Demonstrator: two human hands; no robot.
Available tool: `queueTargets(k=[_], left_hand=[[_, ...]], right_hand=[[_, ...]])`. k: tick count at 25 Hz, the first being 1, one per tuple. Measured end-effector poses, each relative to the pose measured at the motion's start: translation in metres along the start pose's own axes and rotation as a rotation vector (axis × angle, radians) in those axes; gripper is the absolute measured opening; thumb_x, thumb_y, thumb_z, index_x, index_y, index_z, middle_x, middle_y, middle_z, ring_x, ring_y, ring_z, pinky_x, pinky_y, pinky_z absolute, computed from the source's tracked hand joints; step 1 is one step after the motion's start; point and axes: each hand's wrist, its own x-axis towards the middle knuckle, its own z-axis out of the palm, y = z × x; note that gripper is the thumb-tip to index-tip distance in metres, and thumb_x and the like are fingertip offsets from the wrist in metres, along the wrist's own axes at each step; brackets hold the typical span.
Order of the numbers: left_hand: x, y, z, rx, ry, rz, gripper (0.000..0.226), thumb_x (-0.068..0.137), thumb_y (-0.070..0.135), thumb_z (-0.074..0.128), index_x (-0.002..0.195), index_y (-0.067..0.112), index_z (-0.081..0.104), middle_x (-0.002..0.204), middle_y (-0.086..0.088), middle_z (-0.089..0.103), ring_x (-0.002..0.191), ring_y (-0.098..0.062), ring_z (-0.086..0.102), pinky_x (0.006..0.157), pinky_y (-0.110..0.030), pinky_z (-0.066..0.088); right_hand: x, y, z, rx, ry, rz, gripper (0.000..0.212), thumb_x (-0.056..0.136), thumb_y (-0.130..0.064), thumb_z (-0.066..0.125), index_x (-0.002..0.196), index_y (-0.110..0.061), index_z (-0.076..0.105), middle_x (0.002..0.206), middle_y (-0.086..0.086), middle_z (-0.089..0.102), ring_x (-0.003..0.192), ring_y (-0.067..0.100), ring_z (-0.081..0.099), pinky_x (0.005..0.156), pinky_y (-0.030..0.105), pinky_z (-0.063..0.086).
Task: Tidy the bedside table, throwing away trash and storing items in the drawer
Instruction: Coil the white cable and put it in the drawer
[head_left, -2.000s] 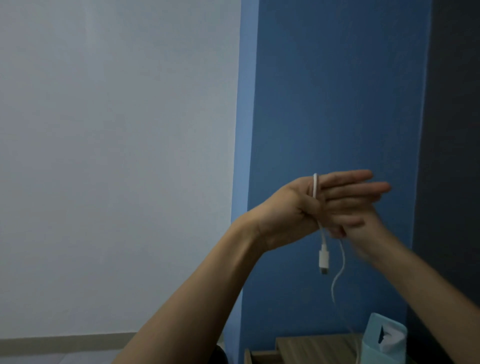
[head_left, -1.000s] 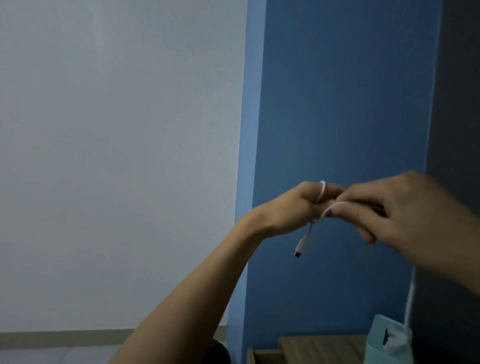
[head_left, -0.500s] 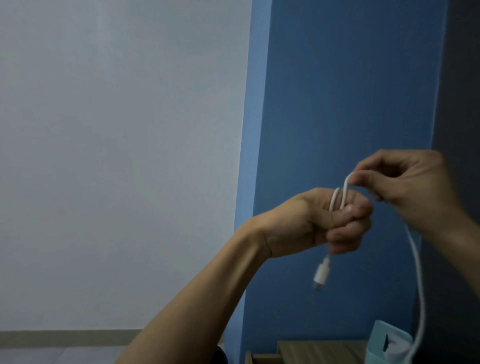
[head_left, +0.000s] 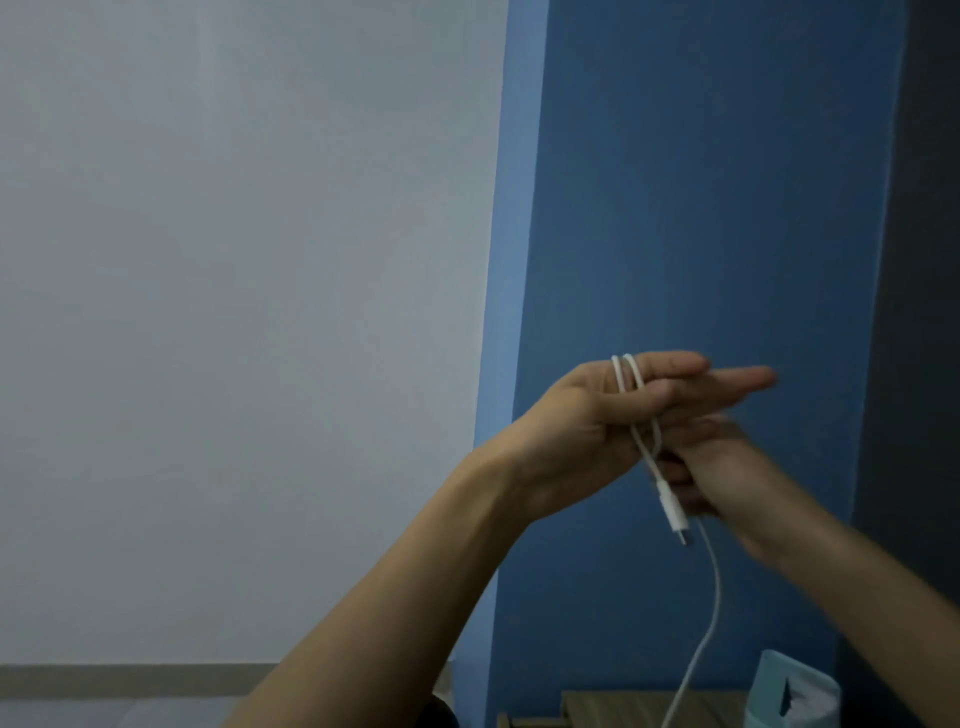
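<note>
Tissue (head_left: 802, 693) in pale blue box (head_left: 769, 699)

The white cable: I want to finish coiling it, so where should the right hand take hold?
Grip the slack strand of the white cable just below the left hand, coming from the right. It hangs free there, while the upper loops are wrapped around the fingers.

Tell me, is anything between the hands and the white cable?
No. The white cable is already looped around the left hand, and the right hand is at it just below. The drawer is not clearly visible.
</note>
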Motion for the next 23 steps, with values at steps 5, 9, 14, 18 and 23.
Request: queueTargets(k=[5, 9, 14, 18, 23], left_hand=[[-0.015, 0.004, -0.030, 0.216, 0.173, -0.008, 0.052, 0.087, -0.021, 0.025, 0.132, -0.003, 0.045, 0.141, -0.019, 0.047, 0.135, -0.025, 0.043, 0.112, -0.030, 0.032], [-0.021, 0.000, -0.036, 0.446, 0.184, -0.125, 0.042, 0.093, -0.016, 0.028, 0.130, -0.007, 0.044, 0.133, -0.026, 0.054, 0.126, -0.020, 0.053, 0.104, -0.024, 0.040], [-0.029, -0.009, -0.031, 0.473, -0.034, -0.187, 0.025, 0.095, 0.011, 0.032, 0.084, 0.008, 0.054, 0.056, 0.008, 0.057, 0.057, -0.008, 0.057, 0.078, -0.019, 0.050], [-0.038, -0.007, -0.021, 0.167, -0.211, -0.214, 0.034, 0.091, 0.035, 0.030, 0.091, 0.008, 0.051, 0.059, 0.008, 0.057, 0.053, -0.008, 0.051, 0.068, -0.023, 0.046], [-0.033, -0.003, -0.018, 0.001, -0.185, -0.242, 0.053, 0.092, 0.048, 0.021, 0.088, 0.011, 0.058, 0.061, 0.003, 0.062, 0.041, -0.006, 0.027, 0.049, -0.026, 0.016]], right_hand=[[-0.022, 0.003, 0.013, -0.315, -0.254, -0.054, 0.037, 0.092, -0.030, 0.047, 0.078, 0.001, 0.063, 0.035, -0.003, 0.031, 0.034, 0.004, 0.025, 0.036, 0.019, 0.024], [-0.031, -0.008, 0.009, -0.936, -0.209, -0.399, 0.036, 0.085, -0.041, 0.046, 0.071, -0.013, 0.063, 0.052, 0.003, 0.049, 0.043, 0.016, 0.042, 0.045, 0.033, 0.033], [-0.031, -0.039, -0.008, -1.042, -0.173, -0.651, 0.031, 0.079, -0.049, 0.044, 0.069, -0.031, 0.067, 0.043, -0.014, 0.055, 0.042, 0.005, 0.048, 0.043, 0.024, 0.037], [-0.014, -0.048, -0.021, -0.714, 0.011, -0.749, 0.007, 0.071, -0.032, 0.074, 0.067, -0.028, 0.070, 0.060, -0.001, 0.067, 0.046, 0.012, 0.056, 0.045, 0.021, 0.041], [0.001, -0.037, -0.015, -0.404, 0.078, -0.733, 0.012, 0.066, -0.032, 0.074, 0.064, -0.023, 0.067, 0.072, 0.001, 0.066, 0.048, 0.008, 0.051, 0.047, 0.011, 0.038]])
